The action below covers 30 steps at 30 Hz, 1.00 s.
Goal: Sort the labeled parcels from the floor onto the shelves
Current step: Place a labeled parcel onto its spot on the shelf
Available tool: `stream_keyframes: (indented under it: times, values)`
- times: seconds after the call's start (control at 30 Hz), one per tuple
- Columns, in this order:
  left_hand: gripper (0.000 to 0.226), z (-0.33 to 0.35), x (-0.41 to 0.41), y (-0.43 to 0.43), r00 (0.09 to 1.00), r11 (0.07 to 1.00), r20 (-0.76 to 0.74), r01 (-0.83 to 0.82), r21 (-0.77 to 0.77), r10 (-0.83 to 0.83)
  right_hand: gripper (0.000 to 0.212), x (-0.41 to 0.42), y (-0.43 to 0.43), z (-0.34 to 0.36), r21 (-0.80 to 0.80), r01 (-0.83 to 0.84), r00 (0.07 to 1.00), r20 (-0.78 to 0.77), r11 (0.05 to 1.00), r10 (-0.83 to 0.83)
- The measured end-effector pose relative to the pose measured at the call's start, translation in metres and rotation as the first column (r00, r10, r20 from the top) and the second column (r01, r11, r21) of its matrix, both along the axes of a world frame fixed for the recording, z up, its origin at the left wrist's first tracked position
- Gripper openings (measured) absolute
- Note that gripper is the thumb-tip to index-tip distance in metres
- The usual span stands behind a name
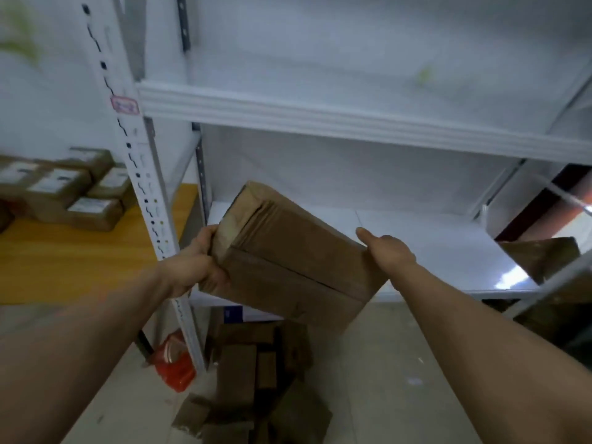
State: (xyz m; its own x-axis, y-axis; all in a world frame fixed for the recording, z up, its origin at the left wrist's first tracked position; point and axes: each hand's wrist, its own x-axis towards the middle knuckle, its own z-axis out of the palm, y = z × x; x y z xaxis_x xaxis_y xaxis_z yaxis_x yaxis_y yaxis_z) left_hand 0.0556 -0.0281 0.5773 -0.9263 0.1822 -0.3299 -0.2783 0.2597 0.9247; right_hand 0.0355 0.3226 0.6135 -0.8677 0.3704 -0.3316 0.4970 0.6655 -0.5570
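- A person holds a long brown cardboard parcel point(288, 251) in both hands in front of the lower white metal shelf point(432, 245). It is off the floor and tilted, not yet set down.
- The left hand point(198, 261) grips the parcel's taped left end. The right hand point(387, 251) clasps the right end with its thumb laid along the top edge; its fingers are hidden behind the cardboard.
- The parcel's long axis runs from hand to hand, roughly parallel to the shelf's front lip and dipping to the right.
- The bare shelf board lies just beyond and to the right, nearer the right hand, so the likely move is a forward push and a levelling.
- No label shows on the faces in view.
- More brown cardboard parcels point(253, 379) lie heaped on the floor below.
- Labelled brown boxes point(64, 190) sit on a yellow surface to the left.
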Motion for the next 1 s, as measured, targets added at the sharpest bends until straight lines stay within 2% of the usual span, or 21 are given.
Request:
stream_keyframes:
  times: [0.03, 0.07, 0.13, 0.2, 0.23, 0.3, 0.37, 0.5, 0.6, 0.7, 0.8, 0.9, 1.0]
  values:
    - [0.114, 0.021, -0.001, -0.004, 0.998, 0.999, -0.054, 0.033, 0.002, -0.033, 0.094, -0.001, 0.005, 0.016, 0.04, -0.02, 1.0, -0.023, 0.999, 0.021]
    - [0.117, 0.041, -0.001, -0.007, 0.993, 0.998, -0.099, 0.065, -0.002, -0.065, 0.094, -0.001, 0.009, 0.031, 0.002, -0.02, 0.998, -0.062, 1.0, 0.02]
    - [0.117, 0.078, 0.002, -0.011, 0.975, 0.992, -0.185, 0.123, 0.0, -0.121, 0.094, 0.013, 0.005, 0.071, -0.21, 0.023, 0.995, -0.087, 0.977, -0.042]
    - [0.119, 0.106, 0.005, -0.014, 0.957, 0.984, -0.243, 0.174, 0.033, -0.161, 0.083, 0.028, 0.005, 0.103, -0.422, 0.081, 0.995, -0.015, 0.903, -0.096]
    - [0.12, 0.116, 0.008, -0.015, 0.953, 0.982, -0.256, 0.183, 0.054, -0.163, 0.077, 0.034, 0.01, 0.113, -0.485, 0.129, 0.991, 0.034, 0.865, -0.128]
    - [0.124, 0.13, 0.015, -0.019, 0.949, 0.974, -0.271, 0.196, 0.115, -0.159, 0.082, 0.047, 0.023, 0.125, -0.558, 0.177, 0.984, 0.128, 0.811, -0.127]
    - [0.125, 0.139, 0.019, -0.02, 0.948, 0.966, -0.279, 0.203, 0.158, -0.154, 0.078, 0.054, 0.029, 0.131, -0.612, 0.131, 0.987, 0.152, 0.78, -0.046]
    - [0.12, 0.152, 0.022, -0.01, 0.96, 0.958, -0.217, 0.22, 0.184, -0.179, 0.044, 0.059, 0.026, 0.143, -0.585, 0.055, 0.998, 0.038, 0.809, -0.04]
    - [0.109, 0.156, 0.023, -0.004, 0.963, 0.868, -0.12, 0.269, 0.418, -0.241, 0.037, 0.062, 0.029, 0.152, -0.54, 0.026, 0.998, -0.035, 0.841, -0.053]
    - [0.081, 0.166, 0.031, 0.011, 0.989, 0.792, -0.04, 0.137, 0.595, -0.141, 0.036, 0.062, 0.038, 0.155, -0.569, 0.049, 0.989, -0.087, 0.821, -0.12]
    - [0.089, 0.162, 0.018, 0.03, 0.986, 0.761, 0.151, -0.151, 0.631, 0.07, 0.031, 0.057, 0.039, 0.153, -0.643, 0.055, 0.959, -0.18, 0.764, -0.22]
    - [0.095, 0.159, 0.008, 0.043, 0.943, 0.775, 0.244, -0.326, 0.541, 0.227, 0.022, 0.057, 0.035, 0.154, -0.624, 0.021, 0.927, -0.281, 0.782, -0.249]
    - [0.09, 0.16, 0.002, 0.046, 0.927, 0.805, 0.281, -0.359, 0.473, 0.249, 0.015, 0.064, 0.033, 0.157, -0.602, 0.009, 0.904, -0.337, 0.799, -0.264]
